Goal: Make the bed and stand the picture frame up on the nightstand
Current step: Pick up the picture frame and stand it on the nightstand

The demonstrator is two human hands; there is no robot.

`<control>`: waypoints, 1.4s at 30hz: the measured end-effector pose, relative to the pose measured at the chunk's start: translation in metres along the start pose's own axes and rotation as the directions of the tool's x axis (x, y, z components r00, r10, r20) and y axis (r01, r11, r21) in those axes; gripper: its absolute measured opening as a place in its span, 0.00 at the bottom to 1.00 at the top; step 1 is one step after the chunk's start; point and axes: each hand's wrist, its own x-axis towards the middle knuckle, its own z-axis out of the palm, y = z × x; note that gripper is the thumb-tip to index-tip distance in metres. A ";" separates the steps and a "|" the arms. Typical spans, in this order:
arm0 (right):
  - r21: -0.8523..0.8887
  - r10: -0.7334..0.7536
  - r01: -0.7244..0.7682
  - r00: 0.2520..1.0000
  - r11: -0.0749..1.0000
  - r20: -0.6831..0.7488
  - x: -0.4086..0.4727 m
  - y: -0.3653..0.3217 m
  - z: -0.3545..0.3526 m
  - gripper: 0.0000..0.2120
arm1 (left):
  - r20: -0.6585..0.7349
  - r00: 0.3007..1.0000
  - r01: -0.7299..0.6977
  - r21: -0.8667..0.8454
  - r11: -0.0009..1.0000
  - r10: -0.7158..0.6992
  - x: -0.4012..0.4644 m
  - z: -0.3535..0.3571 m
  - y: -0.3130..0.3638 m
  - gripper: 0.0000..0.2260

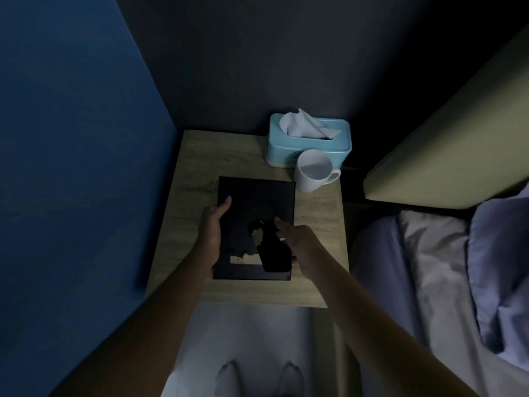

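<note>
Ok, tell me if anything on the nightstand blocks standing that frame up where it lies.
Nothing visible does. Both the left hand and right hand are already on the picture frame. The mug and tissue box sit behind it on the nightstand, apart from the frame.

Matt wood-grain nightstand [315, 222], glossy black picture frame [257, 196], smooth white mug [310, 179].

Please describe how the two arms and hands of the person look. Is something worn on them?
Both arms are bare up to the picture's lower edge: no sleeves show. The left hand and the right hand wear no gloves. I see no watch, bracelet or ring, though the light is dim, so small items could be missed.
</note>
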 end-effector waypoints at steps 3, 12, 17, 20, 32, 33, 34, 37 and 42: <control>0.037 0.027 -0.028 1.000 0.999 0.004 -0.005 0.000 -0.003 0.28 | -0.027 1.000 0.003 0.006 1.000 -0.003 -0.001 0.000 0.002 0.36; -0.004 0.011 -0.011 1.000 1.000 0.013 -0.020 -0.001 -0.005 0.27 | -0.028 0.999 -0.039 -0.056 0.998 0.037 -0.016 0.010 0.009 0.33; 0.032 0.025 -0.027 0.998 0.999 0.063 -0.032 -0.001 -0.014 0.24 | 0.010 1.000 0.020 -0.131 0.991 -0.018 -0.032 0.016 0.017 0.27; 0.000 0.039 -0.039 0.998 0.999 0.053 -0.038 -0.002 -0.017 0.24 | 0.028 1.000 0.017 -0.159 0.987 -0.012 -0.040 0.017 0.021 0.30; 0.087 -0.361 0.360 0.933 0.929 0.000 -0.052 -0.011 0.028 0.39 | 0.065 0.998 -0.015 0.003 1.000 0.015 -0.077 0.041 0.041 0.39; 0.083 -0.360 0.359 0.933 0.929 -0.002 -0.053 -0.008 0.033 0.44 | 0.097 0.995 0.024 -0.014 1.000 -0.023 -0.083 0.044 0.041 0.43; 0.084 -0.371 0.371 0.928 0.925 -0.017 -0.058 -0.006 0.036 0.47 | 0.135 0.989 0.064 -0.035 0.997 -0.058 -0.086 0.045 0.040 0.45; 0.133 -0.442 0.448 0.894 0.884 -0.072 -0.065 0.003 0.028 0.36 | 0.273 0.956 0.117 -0.030 0.993 -0.104 -0.102 0.054 0.040 0.48; 0.197 -0.490 0.507 0.862 0.839 -0.133 -0.068 0.015 -0.005 0.14 | 0.385 0.914 0.141 -0.010 0.990 -0.126 -0.119 0.060 0.037 0.46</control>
